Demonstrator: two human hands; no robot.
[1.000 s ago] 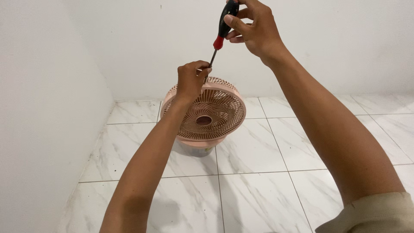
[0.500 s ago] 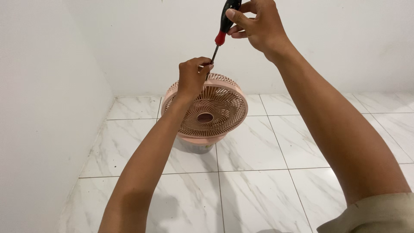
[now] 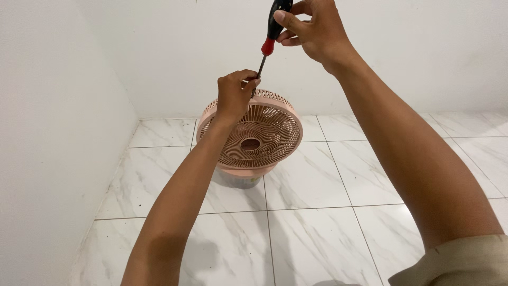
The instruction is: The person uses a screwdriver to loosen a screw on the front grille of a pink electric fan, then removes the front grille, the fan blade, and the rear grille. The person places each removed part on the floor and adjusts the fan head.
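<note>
My left hand sits closed at the top rim of the pink fan, its fingertips pinched around the lower end of the metal shaft where it meets the grille; whether a screw sits under them I cannot tell, since my fingers cover the spot. The fan stands on the white marble floor in front of me, near the corner of the walls, its round grille tilted up toward me. From my left hand the screwdriver rises up and to the right, so its long axis runs on a slant, tip low at the fan's rim, red collar and black handle high. My right hand is clenched around that handle at the top of the view, thumb laid along it. So the tip is nearer my left hand and the handle lies wholly in my right, above and to the right of the fan.
</note>
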